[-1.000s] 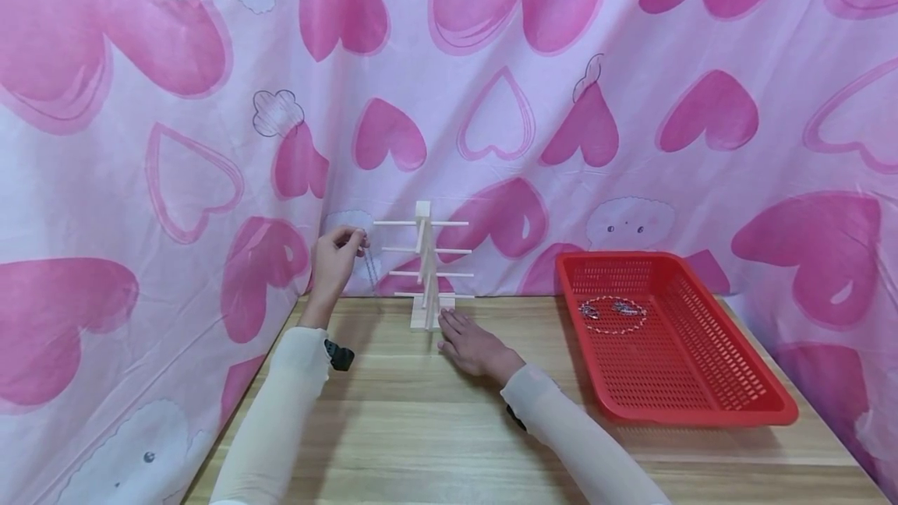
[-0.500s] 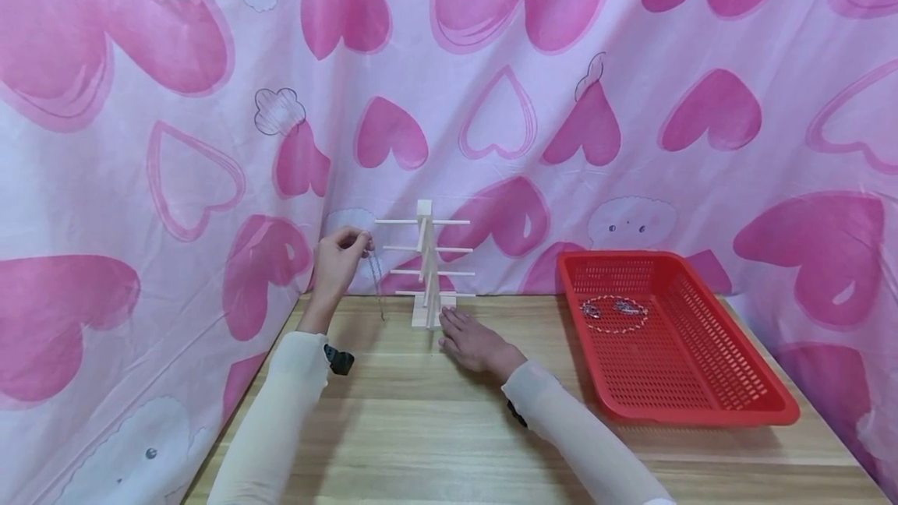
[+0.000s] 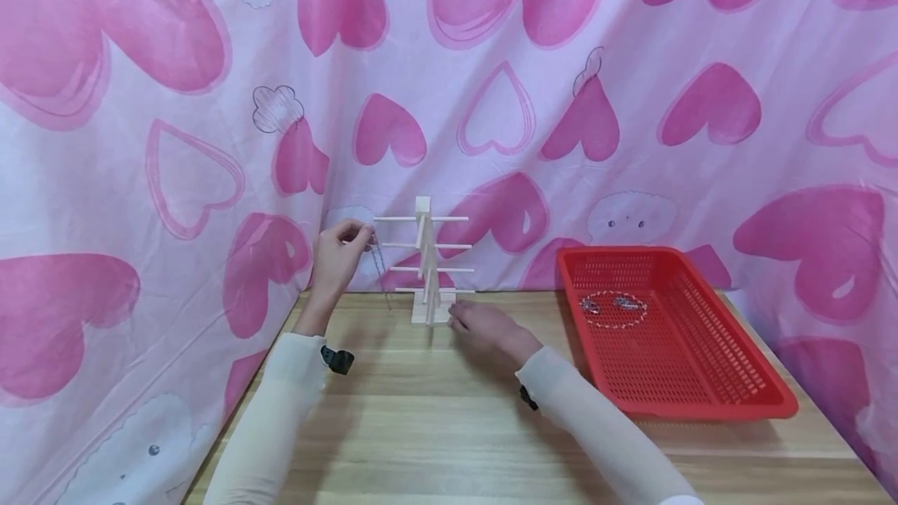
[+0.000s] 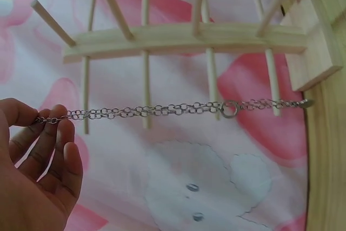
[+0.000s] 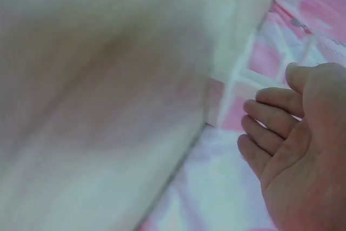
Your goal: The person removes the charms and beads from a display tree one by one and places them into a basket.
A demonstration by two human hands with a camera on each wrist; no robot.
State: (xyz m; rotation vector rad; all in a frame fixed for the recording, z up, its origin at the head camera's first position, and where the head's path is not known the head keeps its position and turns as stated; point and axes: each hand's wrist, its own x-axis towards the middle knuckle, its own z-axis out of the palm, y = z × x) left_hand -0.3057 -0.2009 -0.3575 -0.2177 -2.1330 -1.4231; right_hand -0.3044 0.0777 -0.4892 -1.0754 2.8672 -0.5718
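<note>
My left hand (image 3: 335, 262) pinches one end of a silver chain necklace (image 4: 154, 111) between thumb and fingertips, left of a wooden peg stand (image 3: 426, 256). The doubled chain hangs down, with a small ring (image 4: 230, 109) partway along and a small piece (image 4: 307, 103) at its low end. In the left wrist view the chain overlaps the tips of the stand's pegs. My right hand (image 3: 491, 330) is beside the stand's base (image 3: 420, 316), holding nothing, its fingers loosely bent in the right wrist view. The pegs in view are bare.
At the right of the wooden table (image 3: 421, 427) sits a red plastic basket (image 3: 659, 365). Inside it lie a beaded loop (image 3: 617, 327) and small silver pieces (image 3: 629, 303). A pink heart-print cloth (image 3: 491, 22) hangs close behind and at the left.
My left hand has edged right and slightly up, bringing the chain closer to the pegs. My right hand has drawn a little to the right from the stand's base, its fingers now more bent.
</note>
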